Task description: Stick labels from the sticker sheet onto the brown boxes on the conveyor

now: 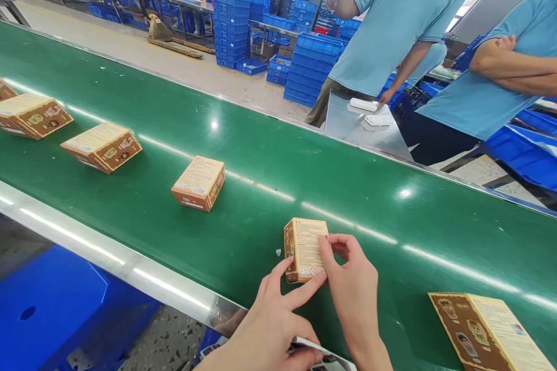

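A small cream and brown printed box (307, 246) lies on the green conveyor belt (243, 255) in front of me. My right hand (354, 287) grips its right edge, thumb on the printed top and bent fingers at the side. With my left hand (274, 316) I touch the box's left side and near edge, index and middle fingers stretched out. The thumb and lower fingers of that hand hold white-edged printed sheets (331, 362), mostly hidden at the bottom of the view. Whether anything sits under my right thumb is hidden.
Similar boxes lie along the belt: one (202, 179) left of centre, another (104, 146) farther left, one (483, 330) at lower right. A metal rail (130, 272) edges the belt near a blue stool (56, 307). Two people in light blue shirts stand across it by stacked blue crates (230, 17).
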A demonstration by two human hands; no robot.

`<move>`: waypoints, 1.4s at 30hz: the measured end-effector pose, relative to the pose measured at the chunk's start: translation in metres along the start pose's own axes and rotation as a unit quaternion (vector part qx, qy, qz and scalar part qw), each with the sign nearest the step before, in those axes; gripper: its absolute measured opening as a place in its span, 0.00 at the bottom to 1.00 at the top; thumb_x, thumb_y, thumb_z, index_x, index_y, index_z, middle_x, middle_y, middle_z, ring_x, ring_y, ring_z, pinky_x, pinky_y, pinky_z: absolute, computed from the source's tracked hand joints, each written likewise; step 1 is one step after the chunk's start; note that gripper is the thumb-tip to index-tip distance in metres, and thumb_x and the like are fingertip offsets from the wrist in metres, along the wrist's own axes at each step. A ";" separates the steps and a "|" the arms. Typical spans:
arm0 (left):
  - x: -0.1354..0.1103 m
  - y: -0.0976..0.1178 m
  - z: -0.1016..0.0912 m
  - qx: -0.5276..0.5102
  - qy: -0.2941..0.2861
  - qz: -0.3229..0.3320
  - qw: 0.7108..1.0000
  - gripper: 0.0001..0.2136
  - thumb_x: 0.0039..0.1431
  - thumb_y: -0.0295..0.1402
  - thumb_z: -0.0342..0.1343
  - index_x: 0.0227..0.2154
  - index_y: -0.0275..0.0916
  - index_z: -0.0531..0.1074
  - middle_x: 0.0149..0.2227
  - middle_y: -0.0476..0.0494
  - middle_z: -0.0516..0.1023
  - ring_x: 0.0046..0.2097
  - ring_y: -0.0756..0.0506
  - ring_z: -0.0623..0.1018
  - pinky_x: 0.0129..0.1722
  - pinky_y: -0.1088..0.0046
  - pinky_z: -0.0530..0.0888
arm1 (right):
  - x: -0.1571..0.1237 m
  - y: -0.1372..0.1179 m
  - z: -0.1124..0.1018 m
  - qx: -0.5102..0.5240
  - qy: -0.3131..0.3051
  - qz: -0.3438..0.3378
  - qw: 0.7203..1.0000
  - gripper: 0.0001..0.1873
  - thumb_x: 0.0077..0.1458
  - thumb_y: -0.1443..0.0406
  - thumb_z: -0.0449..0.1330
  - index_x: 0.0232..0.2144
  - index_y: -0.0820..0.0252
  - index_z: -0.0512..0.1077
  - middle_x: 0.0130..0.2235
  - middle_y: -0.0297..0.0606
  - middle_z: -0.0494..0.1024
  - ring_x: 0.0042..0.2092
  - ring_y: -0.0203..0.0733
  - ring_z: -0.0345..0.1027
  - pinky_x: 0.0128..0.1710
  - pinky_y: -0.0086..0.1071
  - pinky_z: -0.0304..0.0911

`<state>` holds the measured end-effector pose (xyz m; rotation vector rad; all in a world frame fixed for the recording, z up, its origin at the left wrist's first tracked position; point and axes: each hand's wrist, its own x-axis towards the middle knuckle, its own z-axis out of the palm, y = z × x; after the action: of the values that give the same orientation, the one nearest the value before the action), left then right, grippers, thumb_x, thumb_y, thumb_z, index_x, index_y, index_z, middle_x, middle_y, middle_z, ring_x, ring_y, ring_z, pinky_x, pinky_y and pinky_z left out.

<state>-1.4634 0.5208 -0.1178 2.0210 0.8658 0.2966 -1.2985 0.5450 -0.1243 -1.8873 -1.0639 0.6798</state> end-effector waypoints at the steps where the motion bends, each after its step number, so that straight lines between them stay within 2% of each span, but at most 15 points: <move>1: 0.002 0.001 0.001 0.000 0.000 0.004 1.000 0.10 0.50 0.23 0.66 0.32 0.45 0.86 0.70 0.54 0.54 0.71 0.18 0.46 0.65 0.29 0.53 | 0.000 -0.001 -0.002 -0.002 0.011 0.005 1.000 0.22 0.55 0.47 0.62 0.43 0.55 0.68 0.39 0.41 0.82 0.42 0.51 0.76 0.38 0.37 0.69; 6: 0.002 0.000 0.005 -0.049 0.010 0.019 0.999 0.09 0.51 0.26 0.65 0.33 0.45 0.86 0.70 0.50 0.57 0.72 0.25 0.49 0.67 0.37 0.54 | 0.012 0.000 -0.016 -0.015 0.029 -0.005 0.999 0.26 0.57 0.47 0.58 0.50 0.56 0.63 0.34 0.40 0.83 0.35 0.51 0.77 0.33 0.38 0.67; 8: -0.007 0.000 0.000 -0.108 0.045 0.000 0.993 0.07 0.54 0.29 0.65 0.34 0.45 0.85 0.66 0.45 0.67 0.70 0.28 0.59 0.66 0.45 0.61 | 0.016 0.003 -0.029 -0.051 0.029 -0.024 0.998 0.24 0.58 0.49 0.55 0.50 0.58 0.66 0.34 0.42 0.83 0.35 0.52 0.77 0.33 0.38 0.67; 10: -0.018 0.001 -0.008 -0.179 0.082 -0.053 0.979 0.07 0.58 0.35 0.62 0.35 0.43 0.85 0.52 0.40 0.82 0.57 0.34 0.76 0.56 0.57 0.72 | 0.014 0.005 -0.045 -0.081 0.024 -0.068 0.994 0.22 0.60 0.49 0.54 0.47 0.57 0.70 0.38 0.44 0.84 0.39 0.52 0.78 0.33 0.38 0.68; 12: -0.027 0.003 -0.017 -0.238 0.114 -0.124 0.956 0.10 0.60 0.39 0.60 0.33 0.40 0.84 0.35 0.42 0.85 0.39 0.42 0.81 0.40 0.69 0.75 | 0.004 0.005 -0.059 -0.100 0.001 -0.146 0.984 0.18 0.63 0.50 0.54 0.44 0.53 0.74 0.43 0.41 0.83 0.43 0.49 0.78 0.34 0.34 0.69; 14: -0.033 0.006 -0.026 -0.273 0.139 -0.170 0.936 0.13 0.60 0.41 0.59 0.30 0.37 0.83 0.27 0.46 0.81 0.30 0.47 0.75 0.31 0.74 0.69 | -0.010 0.003 -0.067 -0.112 -0.055 -0.271 0.954 0.12 0.66 0.54 0.55 0.44 0.50 0.75 0.45 0.36 0.83 0.45 0.45 0.78 0.37 0.32 0.71; 18: -0.035 0.010 -0.034 -0.289 0.162 -0.166 0.929 0.16 0.61 0.43 0.59 0.27 0.34 0.79 0.24 0.50 0.71 0.28 0.51 0.65 0.28 0.75 0.61 | -0.034 -0.005 -0.061 -0.138 -0.110 -0.510 0.842 0.09 0.66 0.63 0.58 0.47 0.53 0.74 0.52 0.38 0.79 0.52 0.45 0.75 0.50 0.35 0.69; 24: -0.037 0.012 -0.032 -0.272 0.163 -0.137 0.939 0.16 0.63 0.42 0.57 0.28 0.35 0.78 0.25 0.50 0.71 0.29 0.50 0.64 0.30 0.75 0.61 | -0.040 -0.012 -0.038 -0.204 -0.047 -0.602 0.771 0.09 0.63 0.71 0.59 0.46 0.58 0.73 0.53 0.43 0.80 0.55 0.50 0.73 0.56 0.44 0.62; 28: -0.040 0.006 -0.031 -0.289 0.170 -0.143 0.931 0.12 0.62 0.41 0.58 0.33 0.36 0.77 0.27 0.51 0.72 0.30 0.50 0.67 0.31 0.75 0.63 | -0.040 -0.008 -0.029 -0.184 -0.027 -0.624 0.759 0.10 0.60 0.74 0.61 0.42 0.56 0.75 0.51 0.41 0.81 0.53 0.50 0.75 0.56 0.42 0.63; 31: -0.046 -0.007 -0.040 -0.291 0.212 -0.180 0.915 0.11 0.59 0.39 0.60 0.28 0.37 0.71 0.22 0.56 0.65 0.26 0.52 0.63 0.27 0.76 0.60 | -0.038 -0.008 -0.028 -0.092 -0.094 -0.552 0.823 0.06 0.60 0.69 0.62 0.36 0.52 0.76 0.51 0.38 0.81 0.52 0.49 0.76 0.52 0.39 0.70; 33: -0.052 -0.021 -0.053 -0.275 0.249 -0.180 0.911 0.13 0.58 0.41 0.61 0.26 0.38 0.69 0.23 0.54 0.69 0.26 0.51 0.67 0.28 0.75 0.64 | -0.031 -0.012 -0.027 -0.005 -0.195 -0.418 0.887 0.05 0.63 0.63 0.61 0.34 0.51 0.76 0.53 0.39 0.80 0.53 0.49 0.76 0.49 0.37 0.73; 35: -0.057 -0.036 -0.070 -0.225 0.290 -0.137 0.920 0.12 0.57 0.41 0.63 0.26 0.38 0.73 0.35 0.44 0.80 0.37 0.45 0.77 0.40 0.68 0.73 | -0.016 -0.018 -0.021 0.089 -0.261 -0.265 0.924 0.09 0.65 0.56 0.60 0.36 0.51 0.76 0.55 0.41 0.78 0.54 0.49 0.75 0.50 0.36 0.74; 38: -0.058 -0.056 -0.093 -0.099 0.307 -0.075 0.944 0.09 0.56 0.38 0.64 0.24 0.40 0.77 0.64 0.41 0.70 0.67 0.34 0.63 0.65 0.48 0.60 | 0.014 -0.028 0.006 0.204 -0.258 -0.105 0.939 0.15 0.61 0.50 0.63 0.40 0.52 0.77 0.58 0.41 0.76 0.59 0.50 0.70 0.58 0.42 0.67; 40: -0.054 -0.063 -0.101 -0.071 0.263 -0.070 0.960 0.09 0.55 0.38 0.66 0.24 0.41 0.78 0.69 0.45 0.62 0.73 0.32 0.49 0.68 0.41 0.50 | 0.032 -0.033 0.033 0.244 -0.255 -0.046 0.935 0.19 0.56 0.48 0.66 0.41 0.54 0.78 0.59 0.42 0.75 0.60 0.52 0.68 0.62 0.46 0.62; 42: -0.049 -0.065 -0.101 -0.087 0.212 -0.068 0.971 0.08 0.54 0.38 0.67 0.25 0.41 0.78 0.69 0.45 0.62 0.74 0.33 0.47 0.69 0.41 0.50 | 0.043 -0.037 0.059 0.267 -0.261 -0.017 0.928 0.22 0.52 0.48 0.68 0.41 0.56 0.79 0.57 0.43 0.76 0.60 0.53 0.68 0.62 0.48 0.62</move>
<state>-1.5805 0.5756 -0.1066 1.7516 1.1899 0.7188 -1.3375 0.6171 -0.1238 -1.2370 -1.0809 1.3494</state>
